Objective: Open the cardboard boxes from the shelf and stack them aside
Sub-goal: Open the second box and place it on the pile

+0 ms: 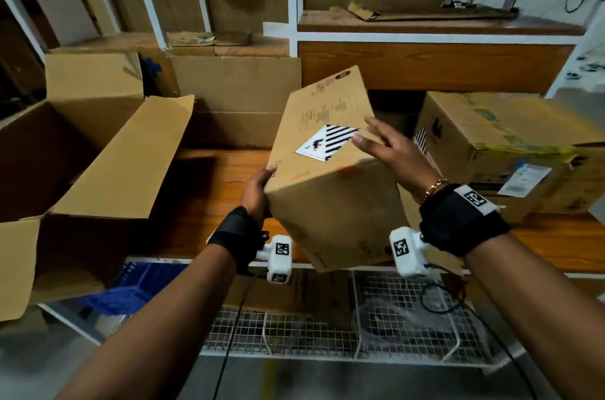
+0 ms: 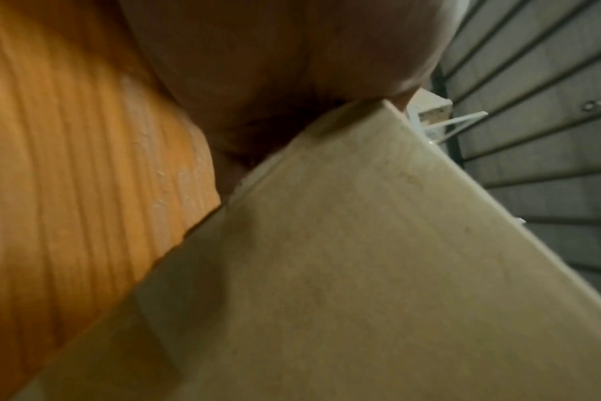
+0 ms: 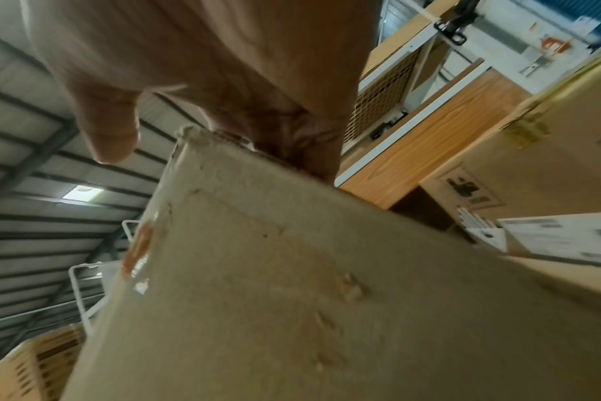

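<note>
A closed cardboard box (image 1: 327,170) with a black-striped white label is tilted in the air over the wooden shelf (image 1: 209,193), held between both hands. My left hand (image 1: 258,191) grips its lower left corner, thumb on the edge; the other fingers are hidden behind the box. My right hand (image 1: 389,154) lies across the box's upper right edge with straight fingers on the labelled face. The left wrist view has my palm (image 2: 275,67) pressed on the box (image 2: 361,271). In the right wrist view the thumb (image 3: 110,135) sticks out free above the box (image 3: 292,298).
An opened box (image 1: 82,154) with raised flaps stands at the left. A large taped box (image 1: 507,151) sits on the shelf at the right. More boxes (image 1: 235,98) line the back. Below are a wire mesh shelf (image 1: 327,334) and a blue crate (image 1: 131,288).
</note>
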{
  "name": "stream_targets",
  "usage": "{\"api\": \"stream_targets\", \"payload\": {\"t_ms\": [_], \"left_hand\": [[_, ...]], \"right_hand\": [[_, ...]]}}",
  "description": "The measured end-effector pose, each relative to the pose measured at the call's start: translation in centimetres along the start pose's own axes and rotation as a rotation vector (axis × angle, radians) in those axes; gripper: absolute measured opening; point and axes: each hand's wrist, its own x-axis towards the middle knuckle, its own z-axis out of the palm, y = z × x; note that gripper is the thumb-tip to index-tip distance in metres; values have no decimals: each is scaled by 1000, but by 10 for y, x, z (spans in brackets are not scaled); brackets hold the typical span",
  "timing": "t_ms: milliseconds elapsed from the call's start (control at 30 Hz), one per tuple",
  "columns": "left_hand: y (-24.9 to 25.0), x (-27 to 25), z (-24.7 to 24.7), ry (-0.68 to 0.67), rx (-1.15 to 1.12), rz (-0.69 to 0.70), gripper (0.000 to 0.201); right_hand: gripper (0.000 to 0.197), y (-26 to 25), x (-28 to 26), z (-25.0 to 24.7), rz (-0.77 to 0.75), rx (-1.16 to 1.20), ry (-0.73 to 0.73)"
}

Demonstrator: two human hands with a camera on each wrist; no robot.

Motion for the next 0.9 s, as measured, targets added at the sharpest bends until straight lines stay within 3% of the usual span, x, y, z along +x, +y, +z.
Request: {"api": "stream_targets", "payload": {"t_ms": [100, 200, 267, 333, 433, 533, 633, 700, 767, 833, 900], "left_hand": [[-12, -3, -26, 74, -85, -117, 37], [-19, -1, -55, 249, 155, -149, 23], [-17, -4, -63, 306, 228, -103, 35], [-10, -14, -62, 234, 169, -54, 48], [-4, -26, -63, 151, -8, -12, 52], [4, -35, -60, 113, 101, -6, 55], [4, -35, -59, 58, 228, 63, 70], [4, -37, -57, 12, 262, 69, 83], [11, -42, -53, -30, 280, 12, 87], [18, -40, -53, -20, 268, -35, 81], [27, -37, -58, 112, 168, 40, 87]], "right_hand": [[87, -14, 2, 24, -72, 29, -105], [81, -13, 4, 61, -190, -139, -224], [84, -6, 5, 90, -246, -322, -297], [83, 2, 4, 115, -231, -470, -343], [88, 8, 2, 135, -138, -613, -405], [96, 13, 9, 136, 10, -690, -379], [93, 15, 16, 125, 122, -502, -303], [83, 10, 20, 123, 120, -95, -238], [96, -2, 21, 129, 128, 286, -174], [111, -12, 19, 138, 78, 359, -241], [105, -22, 9, 148, -48, 221, -402]]}}
